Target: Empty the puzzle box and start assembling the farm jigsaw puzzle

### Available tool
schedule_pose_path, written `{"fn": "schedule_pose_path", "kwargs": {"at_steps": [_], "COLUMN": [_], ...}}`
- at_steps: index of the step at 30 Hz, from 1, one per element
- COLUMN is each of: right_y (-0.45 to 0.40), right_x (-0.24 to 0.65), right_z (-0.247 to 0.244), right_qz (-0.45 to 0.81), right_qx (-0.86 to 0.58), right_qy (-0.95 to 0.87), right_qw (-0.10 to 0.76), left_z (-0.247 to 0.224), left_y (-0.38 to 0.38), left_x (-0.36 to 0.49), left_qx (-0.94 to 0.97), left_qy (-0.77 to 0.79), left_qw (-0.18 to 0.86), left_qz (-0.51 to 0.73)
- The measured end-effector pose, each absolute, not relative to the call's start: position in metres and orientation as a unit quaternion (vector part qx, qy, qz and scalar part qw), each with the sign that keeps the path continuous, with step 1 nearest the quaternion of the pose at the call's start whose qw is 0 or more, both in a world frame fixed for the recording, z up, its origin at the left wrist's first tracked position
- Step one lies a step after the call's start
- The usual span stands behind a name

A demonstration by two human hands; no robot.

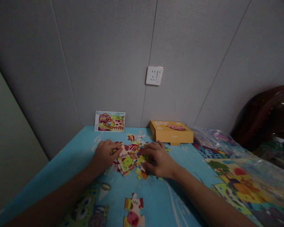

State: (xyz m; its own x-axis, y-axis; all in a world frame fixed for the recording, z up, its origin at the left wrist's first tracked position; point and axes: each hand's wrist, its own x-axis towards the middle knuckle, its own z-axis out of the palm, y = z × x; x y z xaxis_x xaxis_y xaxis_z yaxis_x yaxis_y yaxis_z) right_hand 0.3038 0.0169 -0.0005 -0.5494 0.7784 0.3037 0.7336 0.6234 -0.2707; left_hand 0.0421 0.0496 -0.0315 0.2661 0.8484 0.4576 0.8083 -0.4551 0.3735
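While the puzzle pieces (127,161) are lying heaped on the table (157,198), they are looking like light, stiff card, likely slippery on one another and best held by the edges. The left hand (106,154) is touching the heap, fingertips close together, though I cannot tell if they are pinching anything; the right hand (160,160) is curving over it, fingers apart. Nearer, a cow piece (134,212) is lying alone; beyond, a yellow box (175,136) is sitting.

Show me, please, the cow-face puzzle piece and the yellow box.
Cow-face puzzle piece (134,210), head view: middle of the cow's face.
Yellow box (174,136), head view: its front side.
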Motion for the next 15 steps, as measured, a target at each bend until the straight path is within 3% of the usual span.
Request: {"fn": "schedule_pose_path", "kwargs": {"at_steps": [6, 15], "right_y": [0.015, 0.018], "right_x": [0.305, 0.303], "right_z": [0.001, -0.005], "right_qz": [0.06, 0.085], "right_qx": [-0.406, -0.394], "right_qy": [-0.9, -0.897], "right_qw": [0.149, 0.181], "left_z": [-0.025, -0.026], "left_y": [0.039, 0.023], "left_x": [0.046, 0.051], "left_qx": [0.836, 0.934], "left_qy": [0.431, 0.294], "left_qw": [-0.035, 0.037], "left_qz": [0.337, 0.201]}}
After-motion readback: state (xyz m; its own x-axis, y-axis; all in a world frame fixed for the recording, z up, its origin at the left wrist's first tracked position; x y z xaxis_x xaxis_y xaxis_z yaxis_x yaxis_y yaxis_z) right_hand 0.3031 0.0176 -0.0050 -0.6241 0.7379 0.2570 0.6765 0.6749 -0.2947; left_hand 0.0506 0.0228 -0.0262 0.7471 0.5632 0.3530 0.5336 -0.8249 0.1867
